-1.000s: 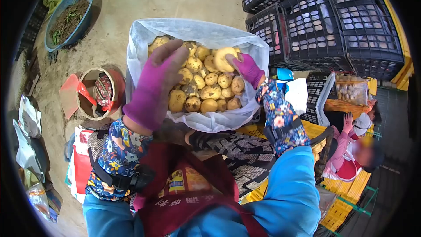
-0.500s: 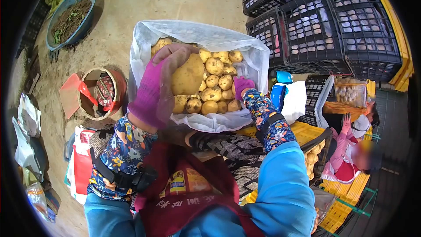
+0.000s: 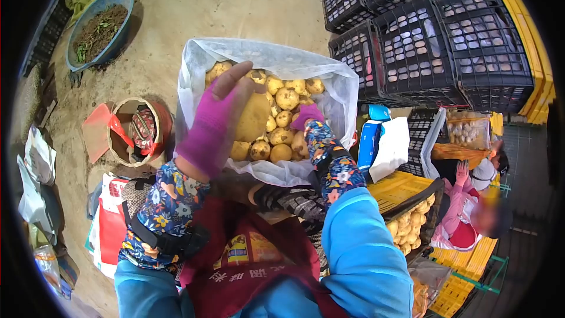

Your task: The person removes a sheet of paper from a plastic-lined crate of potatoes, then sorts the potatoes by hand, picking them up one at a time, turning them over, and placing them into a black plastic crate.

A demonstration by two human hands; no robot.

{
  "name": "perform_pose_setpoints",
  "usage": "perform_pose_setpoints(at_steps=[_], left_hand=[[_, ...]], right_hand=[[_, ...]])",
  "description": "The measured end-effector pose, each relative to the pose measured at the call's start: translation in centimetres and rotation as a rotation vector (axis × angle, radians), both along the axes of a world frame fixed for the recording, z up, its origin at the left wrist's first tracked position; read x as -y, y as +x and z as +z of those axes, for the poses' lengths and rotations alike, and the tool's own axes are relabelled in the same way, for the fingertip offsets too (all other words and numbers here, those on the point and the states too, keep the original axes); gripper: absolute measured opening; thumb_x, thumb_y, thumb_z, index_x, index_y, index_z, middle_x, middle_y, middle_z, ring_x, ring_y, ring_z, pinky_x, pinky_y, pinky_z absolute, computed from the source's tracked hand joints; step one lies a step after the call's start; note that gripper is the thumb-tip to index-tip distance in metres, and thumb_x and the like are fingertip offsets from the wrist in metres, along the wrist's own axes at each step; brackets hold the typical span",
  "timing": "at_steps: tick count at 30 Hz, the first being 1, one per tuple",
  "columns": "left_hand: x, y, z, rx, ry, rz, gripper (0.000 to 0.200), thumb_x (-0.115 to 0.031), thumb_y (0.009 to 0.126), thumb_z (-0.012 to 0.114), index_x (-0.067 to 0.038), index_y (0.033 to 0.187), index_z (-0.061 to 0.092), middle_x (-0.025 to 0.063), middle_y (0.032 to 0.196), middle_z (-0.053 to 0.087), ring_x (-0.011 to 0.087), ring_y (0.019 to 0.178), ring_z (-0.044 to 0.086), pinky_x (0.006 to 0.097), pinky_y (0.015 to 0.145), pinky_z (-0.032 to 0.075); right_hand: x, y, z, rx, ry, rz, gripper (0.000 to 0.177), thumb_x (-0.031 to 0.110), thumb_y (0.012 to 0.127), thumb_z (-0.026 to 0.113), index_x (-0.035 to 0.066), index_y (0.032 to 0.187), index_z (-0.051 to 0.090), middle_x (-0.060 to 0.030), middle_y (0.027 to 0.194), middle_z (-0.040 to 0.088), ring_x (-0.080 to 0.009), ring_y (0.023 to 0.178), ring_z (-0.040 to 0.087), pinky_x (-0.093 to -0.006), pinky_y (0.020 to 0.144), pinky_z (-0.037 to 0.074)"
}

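My left hand point(image 3: 216, 116), in a purple fingerless glove, is raised over the left part of a bag-lined container. It holds a large, smooth yellow potato point(image 3: 253, 116) on its inner side, and its fingers reach over the top. My right hand point(image 3: 306, 115), gloved in purple too, is down among the smaller potatoes point(image 3: 287, 99) at the right. Its fingertips are blurred and partly hidden, so its grip does not show. Some potatoes carry dark soil patches. A white translucent liner point(image 3: 265, 48) surrounds the pile.
Stacked black crates point(image 3: 418, 41) stand at upper right. A yellow crate point(image 3: 395, 191) and more potatoes point(image 3: 408, 227) are right of my legs. To the left are a bucket point(image 3: 122, 156) and a blue basin point(image 3: 120, 38) of soil. Another person point(image 3: 456, 215) sits at far right.
My right hand has moved left from the liner's edge onto the potatoes. My left hand has shifted slightly, its fingers stretching higher, with the large potato still beside it.
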State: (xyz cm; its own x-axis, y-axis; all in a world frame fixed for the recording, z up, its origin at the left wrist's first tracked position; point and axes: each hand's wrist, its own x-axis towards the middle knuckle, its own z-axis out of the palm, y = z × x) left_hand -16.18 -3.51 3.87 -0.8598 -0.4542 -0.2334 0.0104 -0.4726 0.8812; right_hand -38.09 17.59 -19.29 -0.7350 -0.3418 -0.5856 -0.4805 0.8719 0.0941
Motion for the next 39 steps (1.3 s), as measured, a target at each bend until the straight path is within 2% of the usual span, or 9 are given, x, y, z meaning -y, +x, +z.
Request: perform_pose_setpoints(at_steps=[3,8,12,16,20,23,29,34,39], left_hand=[[-0.1,0.0,-0.2,0.032,-0.239,-0.062,0.054,-0.023,0.092,0.066,-0.009,0.141,0.049,0.0076,0.11,0.066,0.0111,0.098,0.061,0.0268,0.082,0.051],[-1.9,0.2,-3.5,0.035,-0.888,-0.106,0.079,-0.027,0.082,0.075,-0.017,0.15,0.036,0.0106,0.113,0.063,0.0214,0.102,0.064,0.0353,0.086,0.052],[-2.0,-1.3,-3.1,-0.263,-0.781,-0.128,0.075,-0.017,0.082,0.076,-0.008,0.146,0.038,0.0122,0.128,0.055,0.0209,0.118,0.055,0.0346,0.099,0.045],[-2.0,-0.7,-0.4,-0.205,-0.169,-0.26,0.068,-0.009,0.086,0.071,-0.006,0.146,0.037,0.0067,0.137,0.049,0.0172,0.129,0.047,0.0334,0.108,0.038],[-1.8,0.9,2.4,-0.17,0.011,-0.434,0.061,-0.013,0.093,0.064,-0.006,0.147,0.036,0.0067,0.136,0.05,0.017,0.126,0.049,0.0338,0.107,0.041],[-2.3,1.3,3.1,-0.179,0.221,-0.49,0.056,-0.015,0.096,0.061,-0.006,0.145,0.037,0.0069,0.135,0.052,0.0166,0.124,0.05,0.0331,0.105,0.043],[-2.4,0.6,-1.4,-0.194,-0.501,-0.272,0.053,-0.021,0.096,0.061,-0.005,0.143,0.041,0.0062,0.134,0.053,0.0165,0.122,0.051,0.0313,0.104,0.042],[-2.1,1.1,1.0,-0.174,-0.116,-0.43,0.052,-0.02,0.098,0.059,-0.004,0.143,0.04,0.0077,0.134,0.053,0.0171,0.121,0.054,0.0313,0.102,0.044],[-2.3,1.9,4.2,-0.201,0.163,-0.546,0.049,-0.016,0.1,0.054,-0.002,0.144,0.038,0.0085,0.132,0.054,0.0174,0.122,0.055,0.0324,0.102,0.048]], right_hand=[[-1.0,-2.3,-0.4,0.252,-0.52,-0.336,0.071,0.045,0.066,0.086,0.002,0.118,0.063,-0.0167,0.109,0.068,-0.0263,0.102,0.066,-0.0362,0.089,0.052],[4.2,1.5,16.8,0.493,-0.962,0.051,0.052,0.039,0.078,0.078,0.0,0.111,0.065,-0.0151,0.11,0.066,-0.023,0.103,0.063,-0.0356,0.089,0.049],[6.4,7.2,24.2,0.005,-1.12,0.296,0.05,0.038,0.082,0.077,0.0,0.111,0.063,-0.0125,0.104,0.065,-0.0224,0.103,0.061,-0.0342,0.089,0.048],[6.1,10.5,23.4,0.116,-1.483,-0.171,0.038,0.03,0.095,0.062,0.0,0.118,0.059,-0.0177,0.109,0.063,-0.0301,0.105,0.062,-0.0352,0.092,0.047],[3.9,8.4,20.6,-0.271,-1.037,0.261,0.032,0.022,0.101,0.051,-0.001,0.123,0.058,-0.0176,0.112,0.064,-0.0326,0.105,0.062,-0.0347,0.093,0.047],[3.8,7.8,18.1,0.015,-1.316,-0.16,0.032,0.019,0.102,0.049,0.0,0.127,0.056,-0.0184,0.114,0.064,-0.0326,0.106,0.062,-0.0353,0.094,0.048],[5.3,11.1,23.1,0.076,-1.362,-0.075,0.046,0.035,0.094,0.063,0.002,0.126,0.057,-0.0125,0.106,0.066,-0.0212,0.091,0.064,-0.0318,0.081,0.051],[5.1,11.1,23.4,0.027,-1.325,-0.039,0.039,0.036,0.093,0.066,0.003,0.114,0.064,-0.0045,0.09,0.065,-0.0088,0.077,0.059,-0.0253,0.065,0.049],[3.0,8.0,21.0,0.245,-1.518,-0.297,0.037,0.034,0.094,0.064,0.001,0.111,0.064,-0.0067,0.093,0.068,-0.0144,0.083,0.062,-0.0289,0.076,0.05]])
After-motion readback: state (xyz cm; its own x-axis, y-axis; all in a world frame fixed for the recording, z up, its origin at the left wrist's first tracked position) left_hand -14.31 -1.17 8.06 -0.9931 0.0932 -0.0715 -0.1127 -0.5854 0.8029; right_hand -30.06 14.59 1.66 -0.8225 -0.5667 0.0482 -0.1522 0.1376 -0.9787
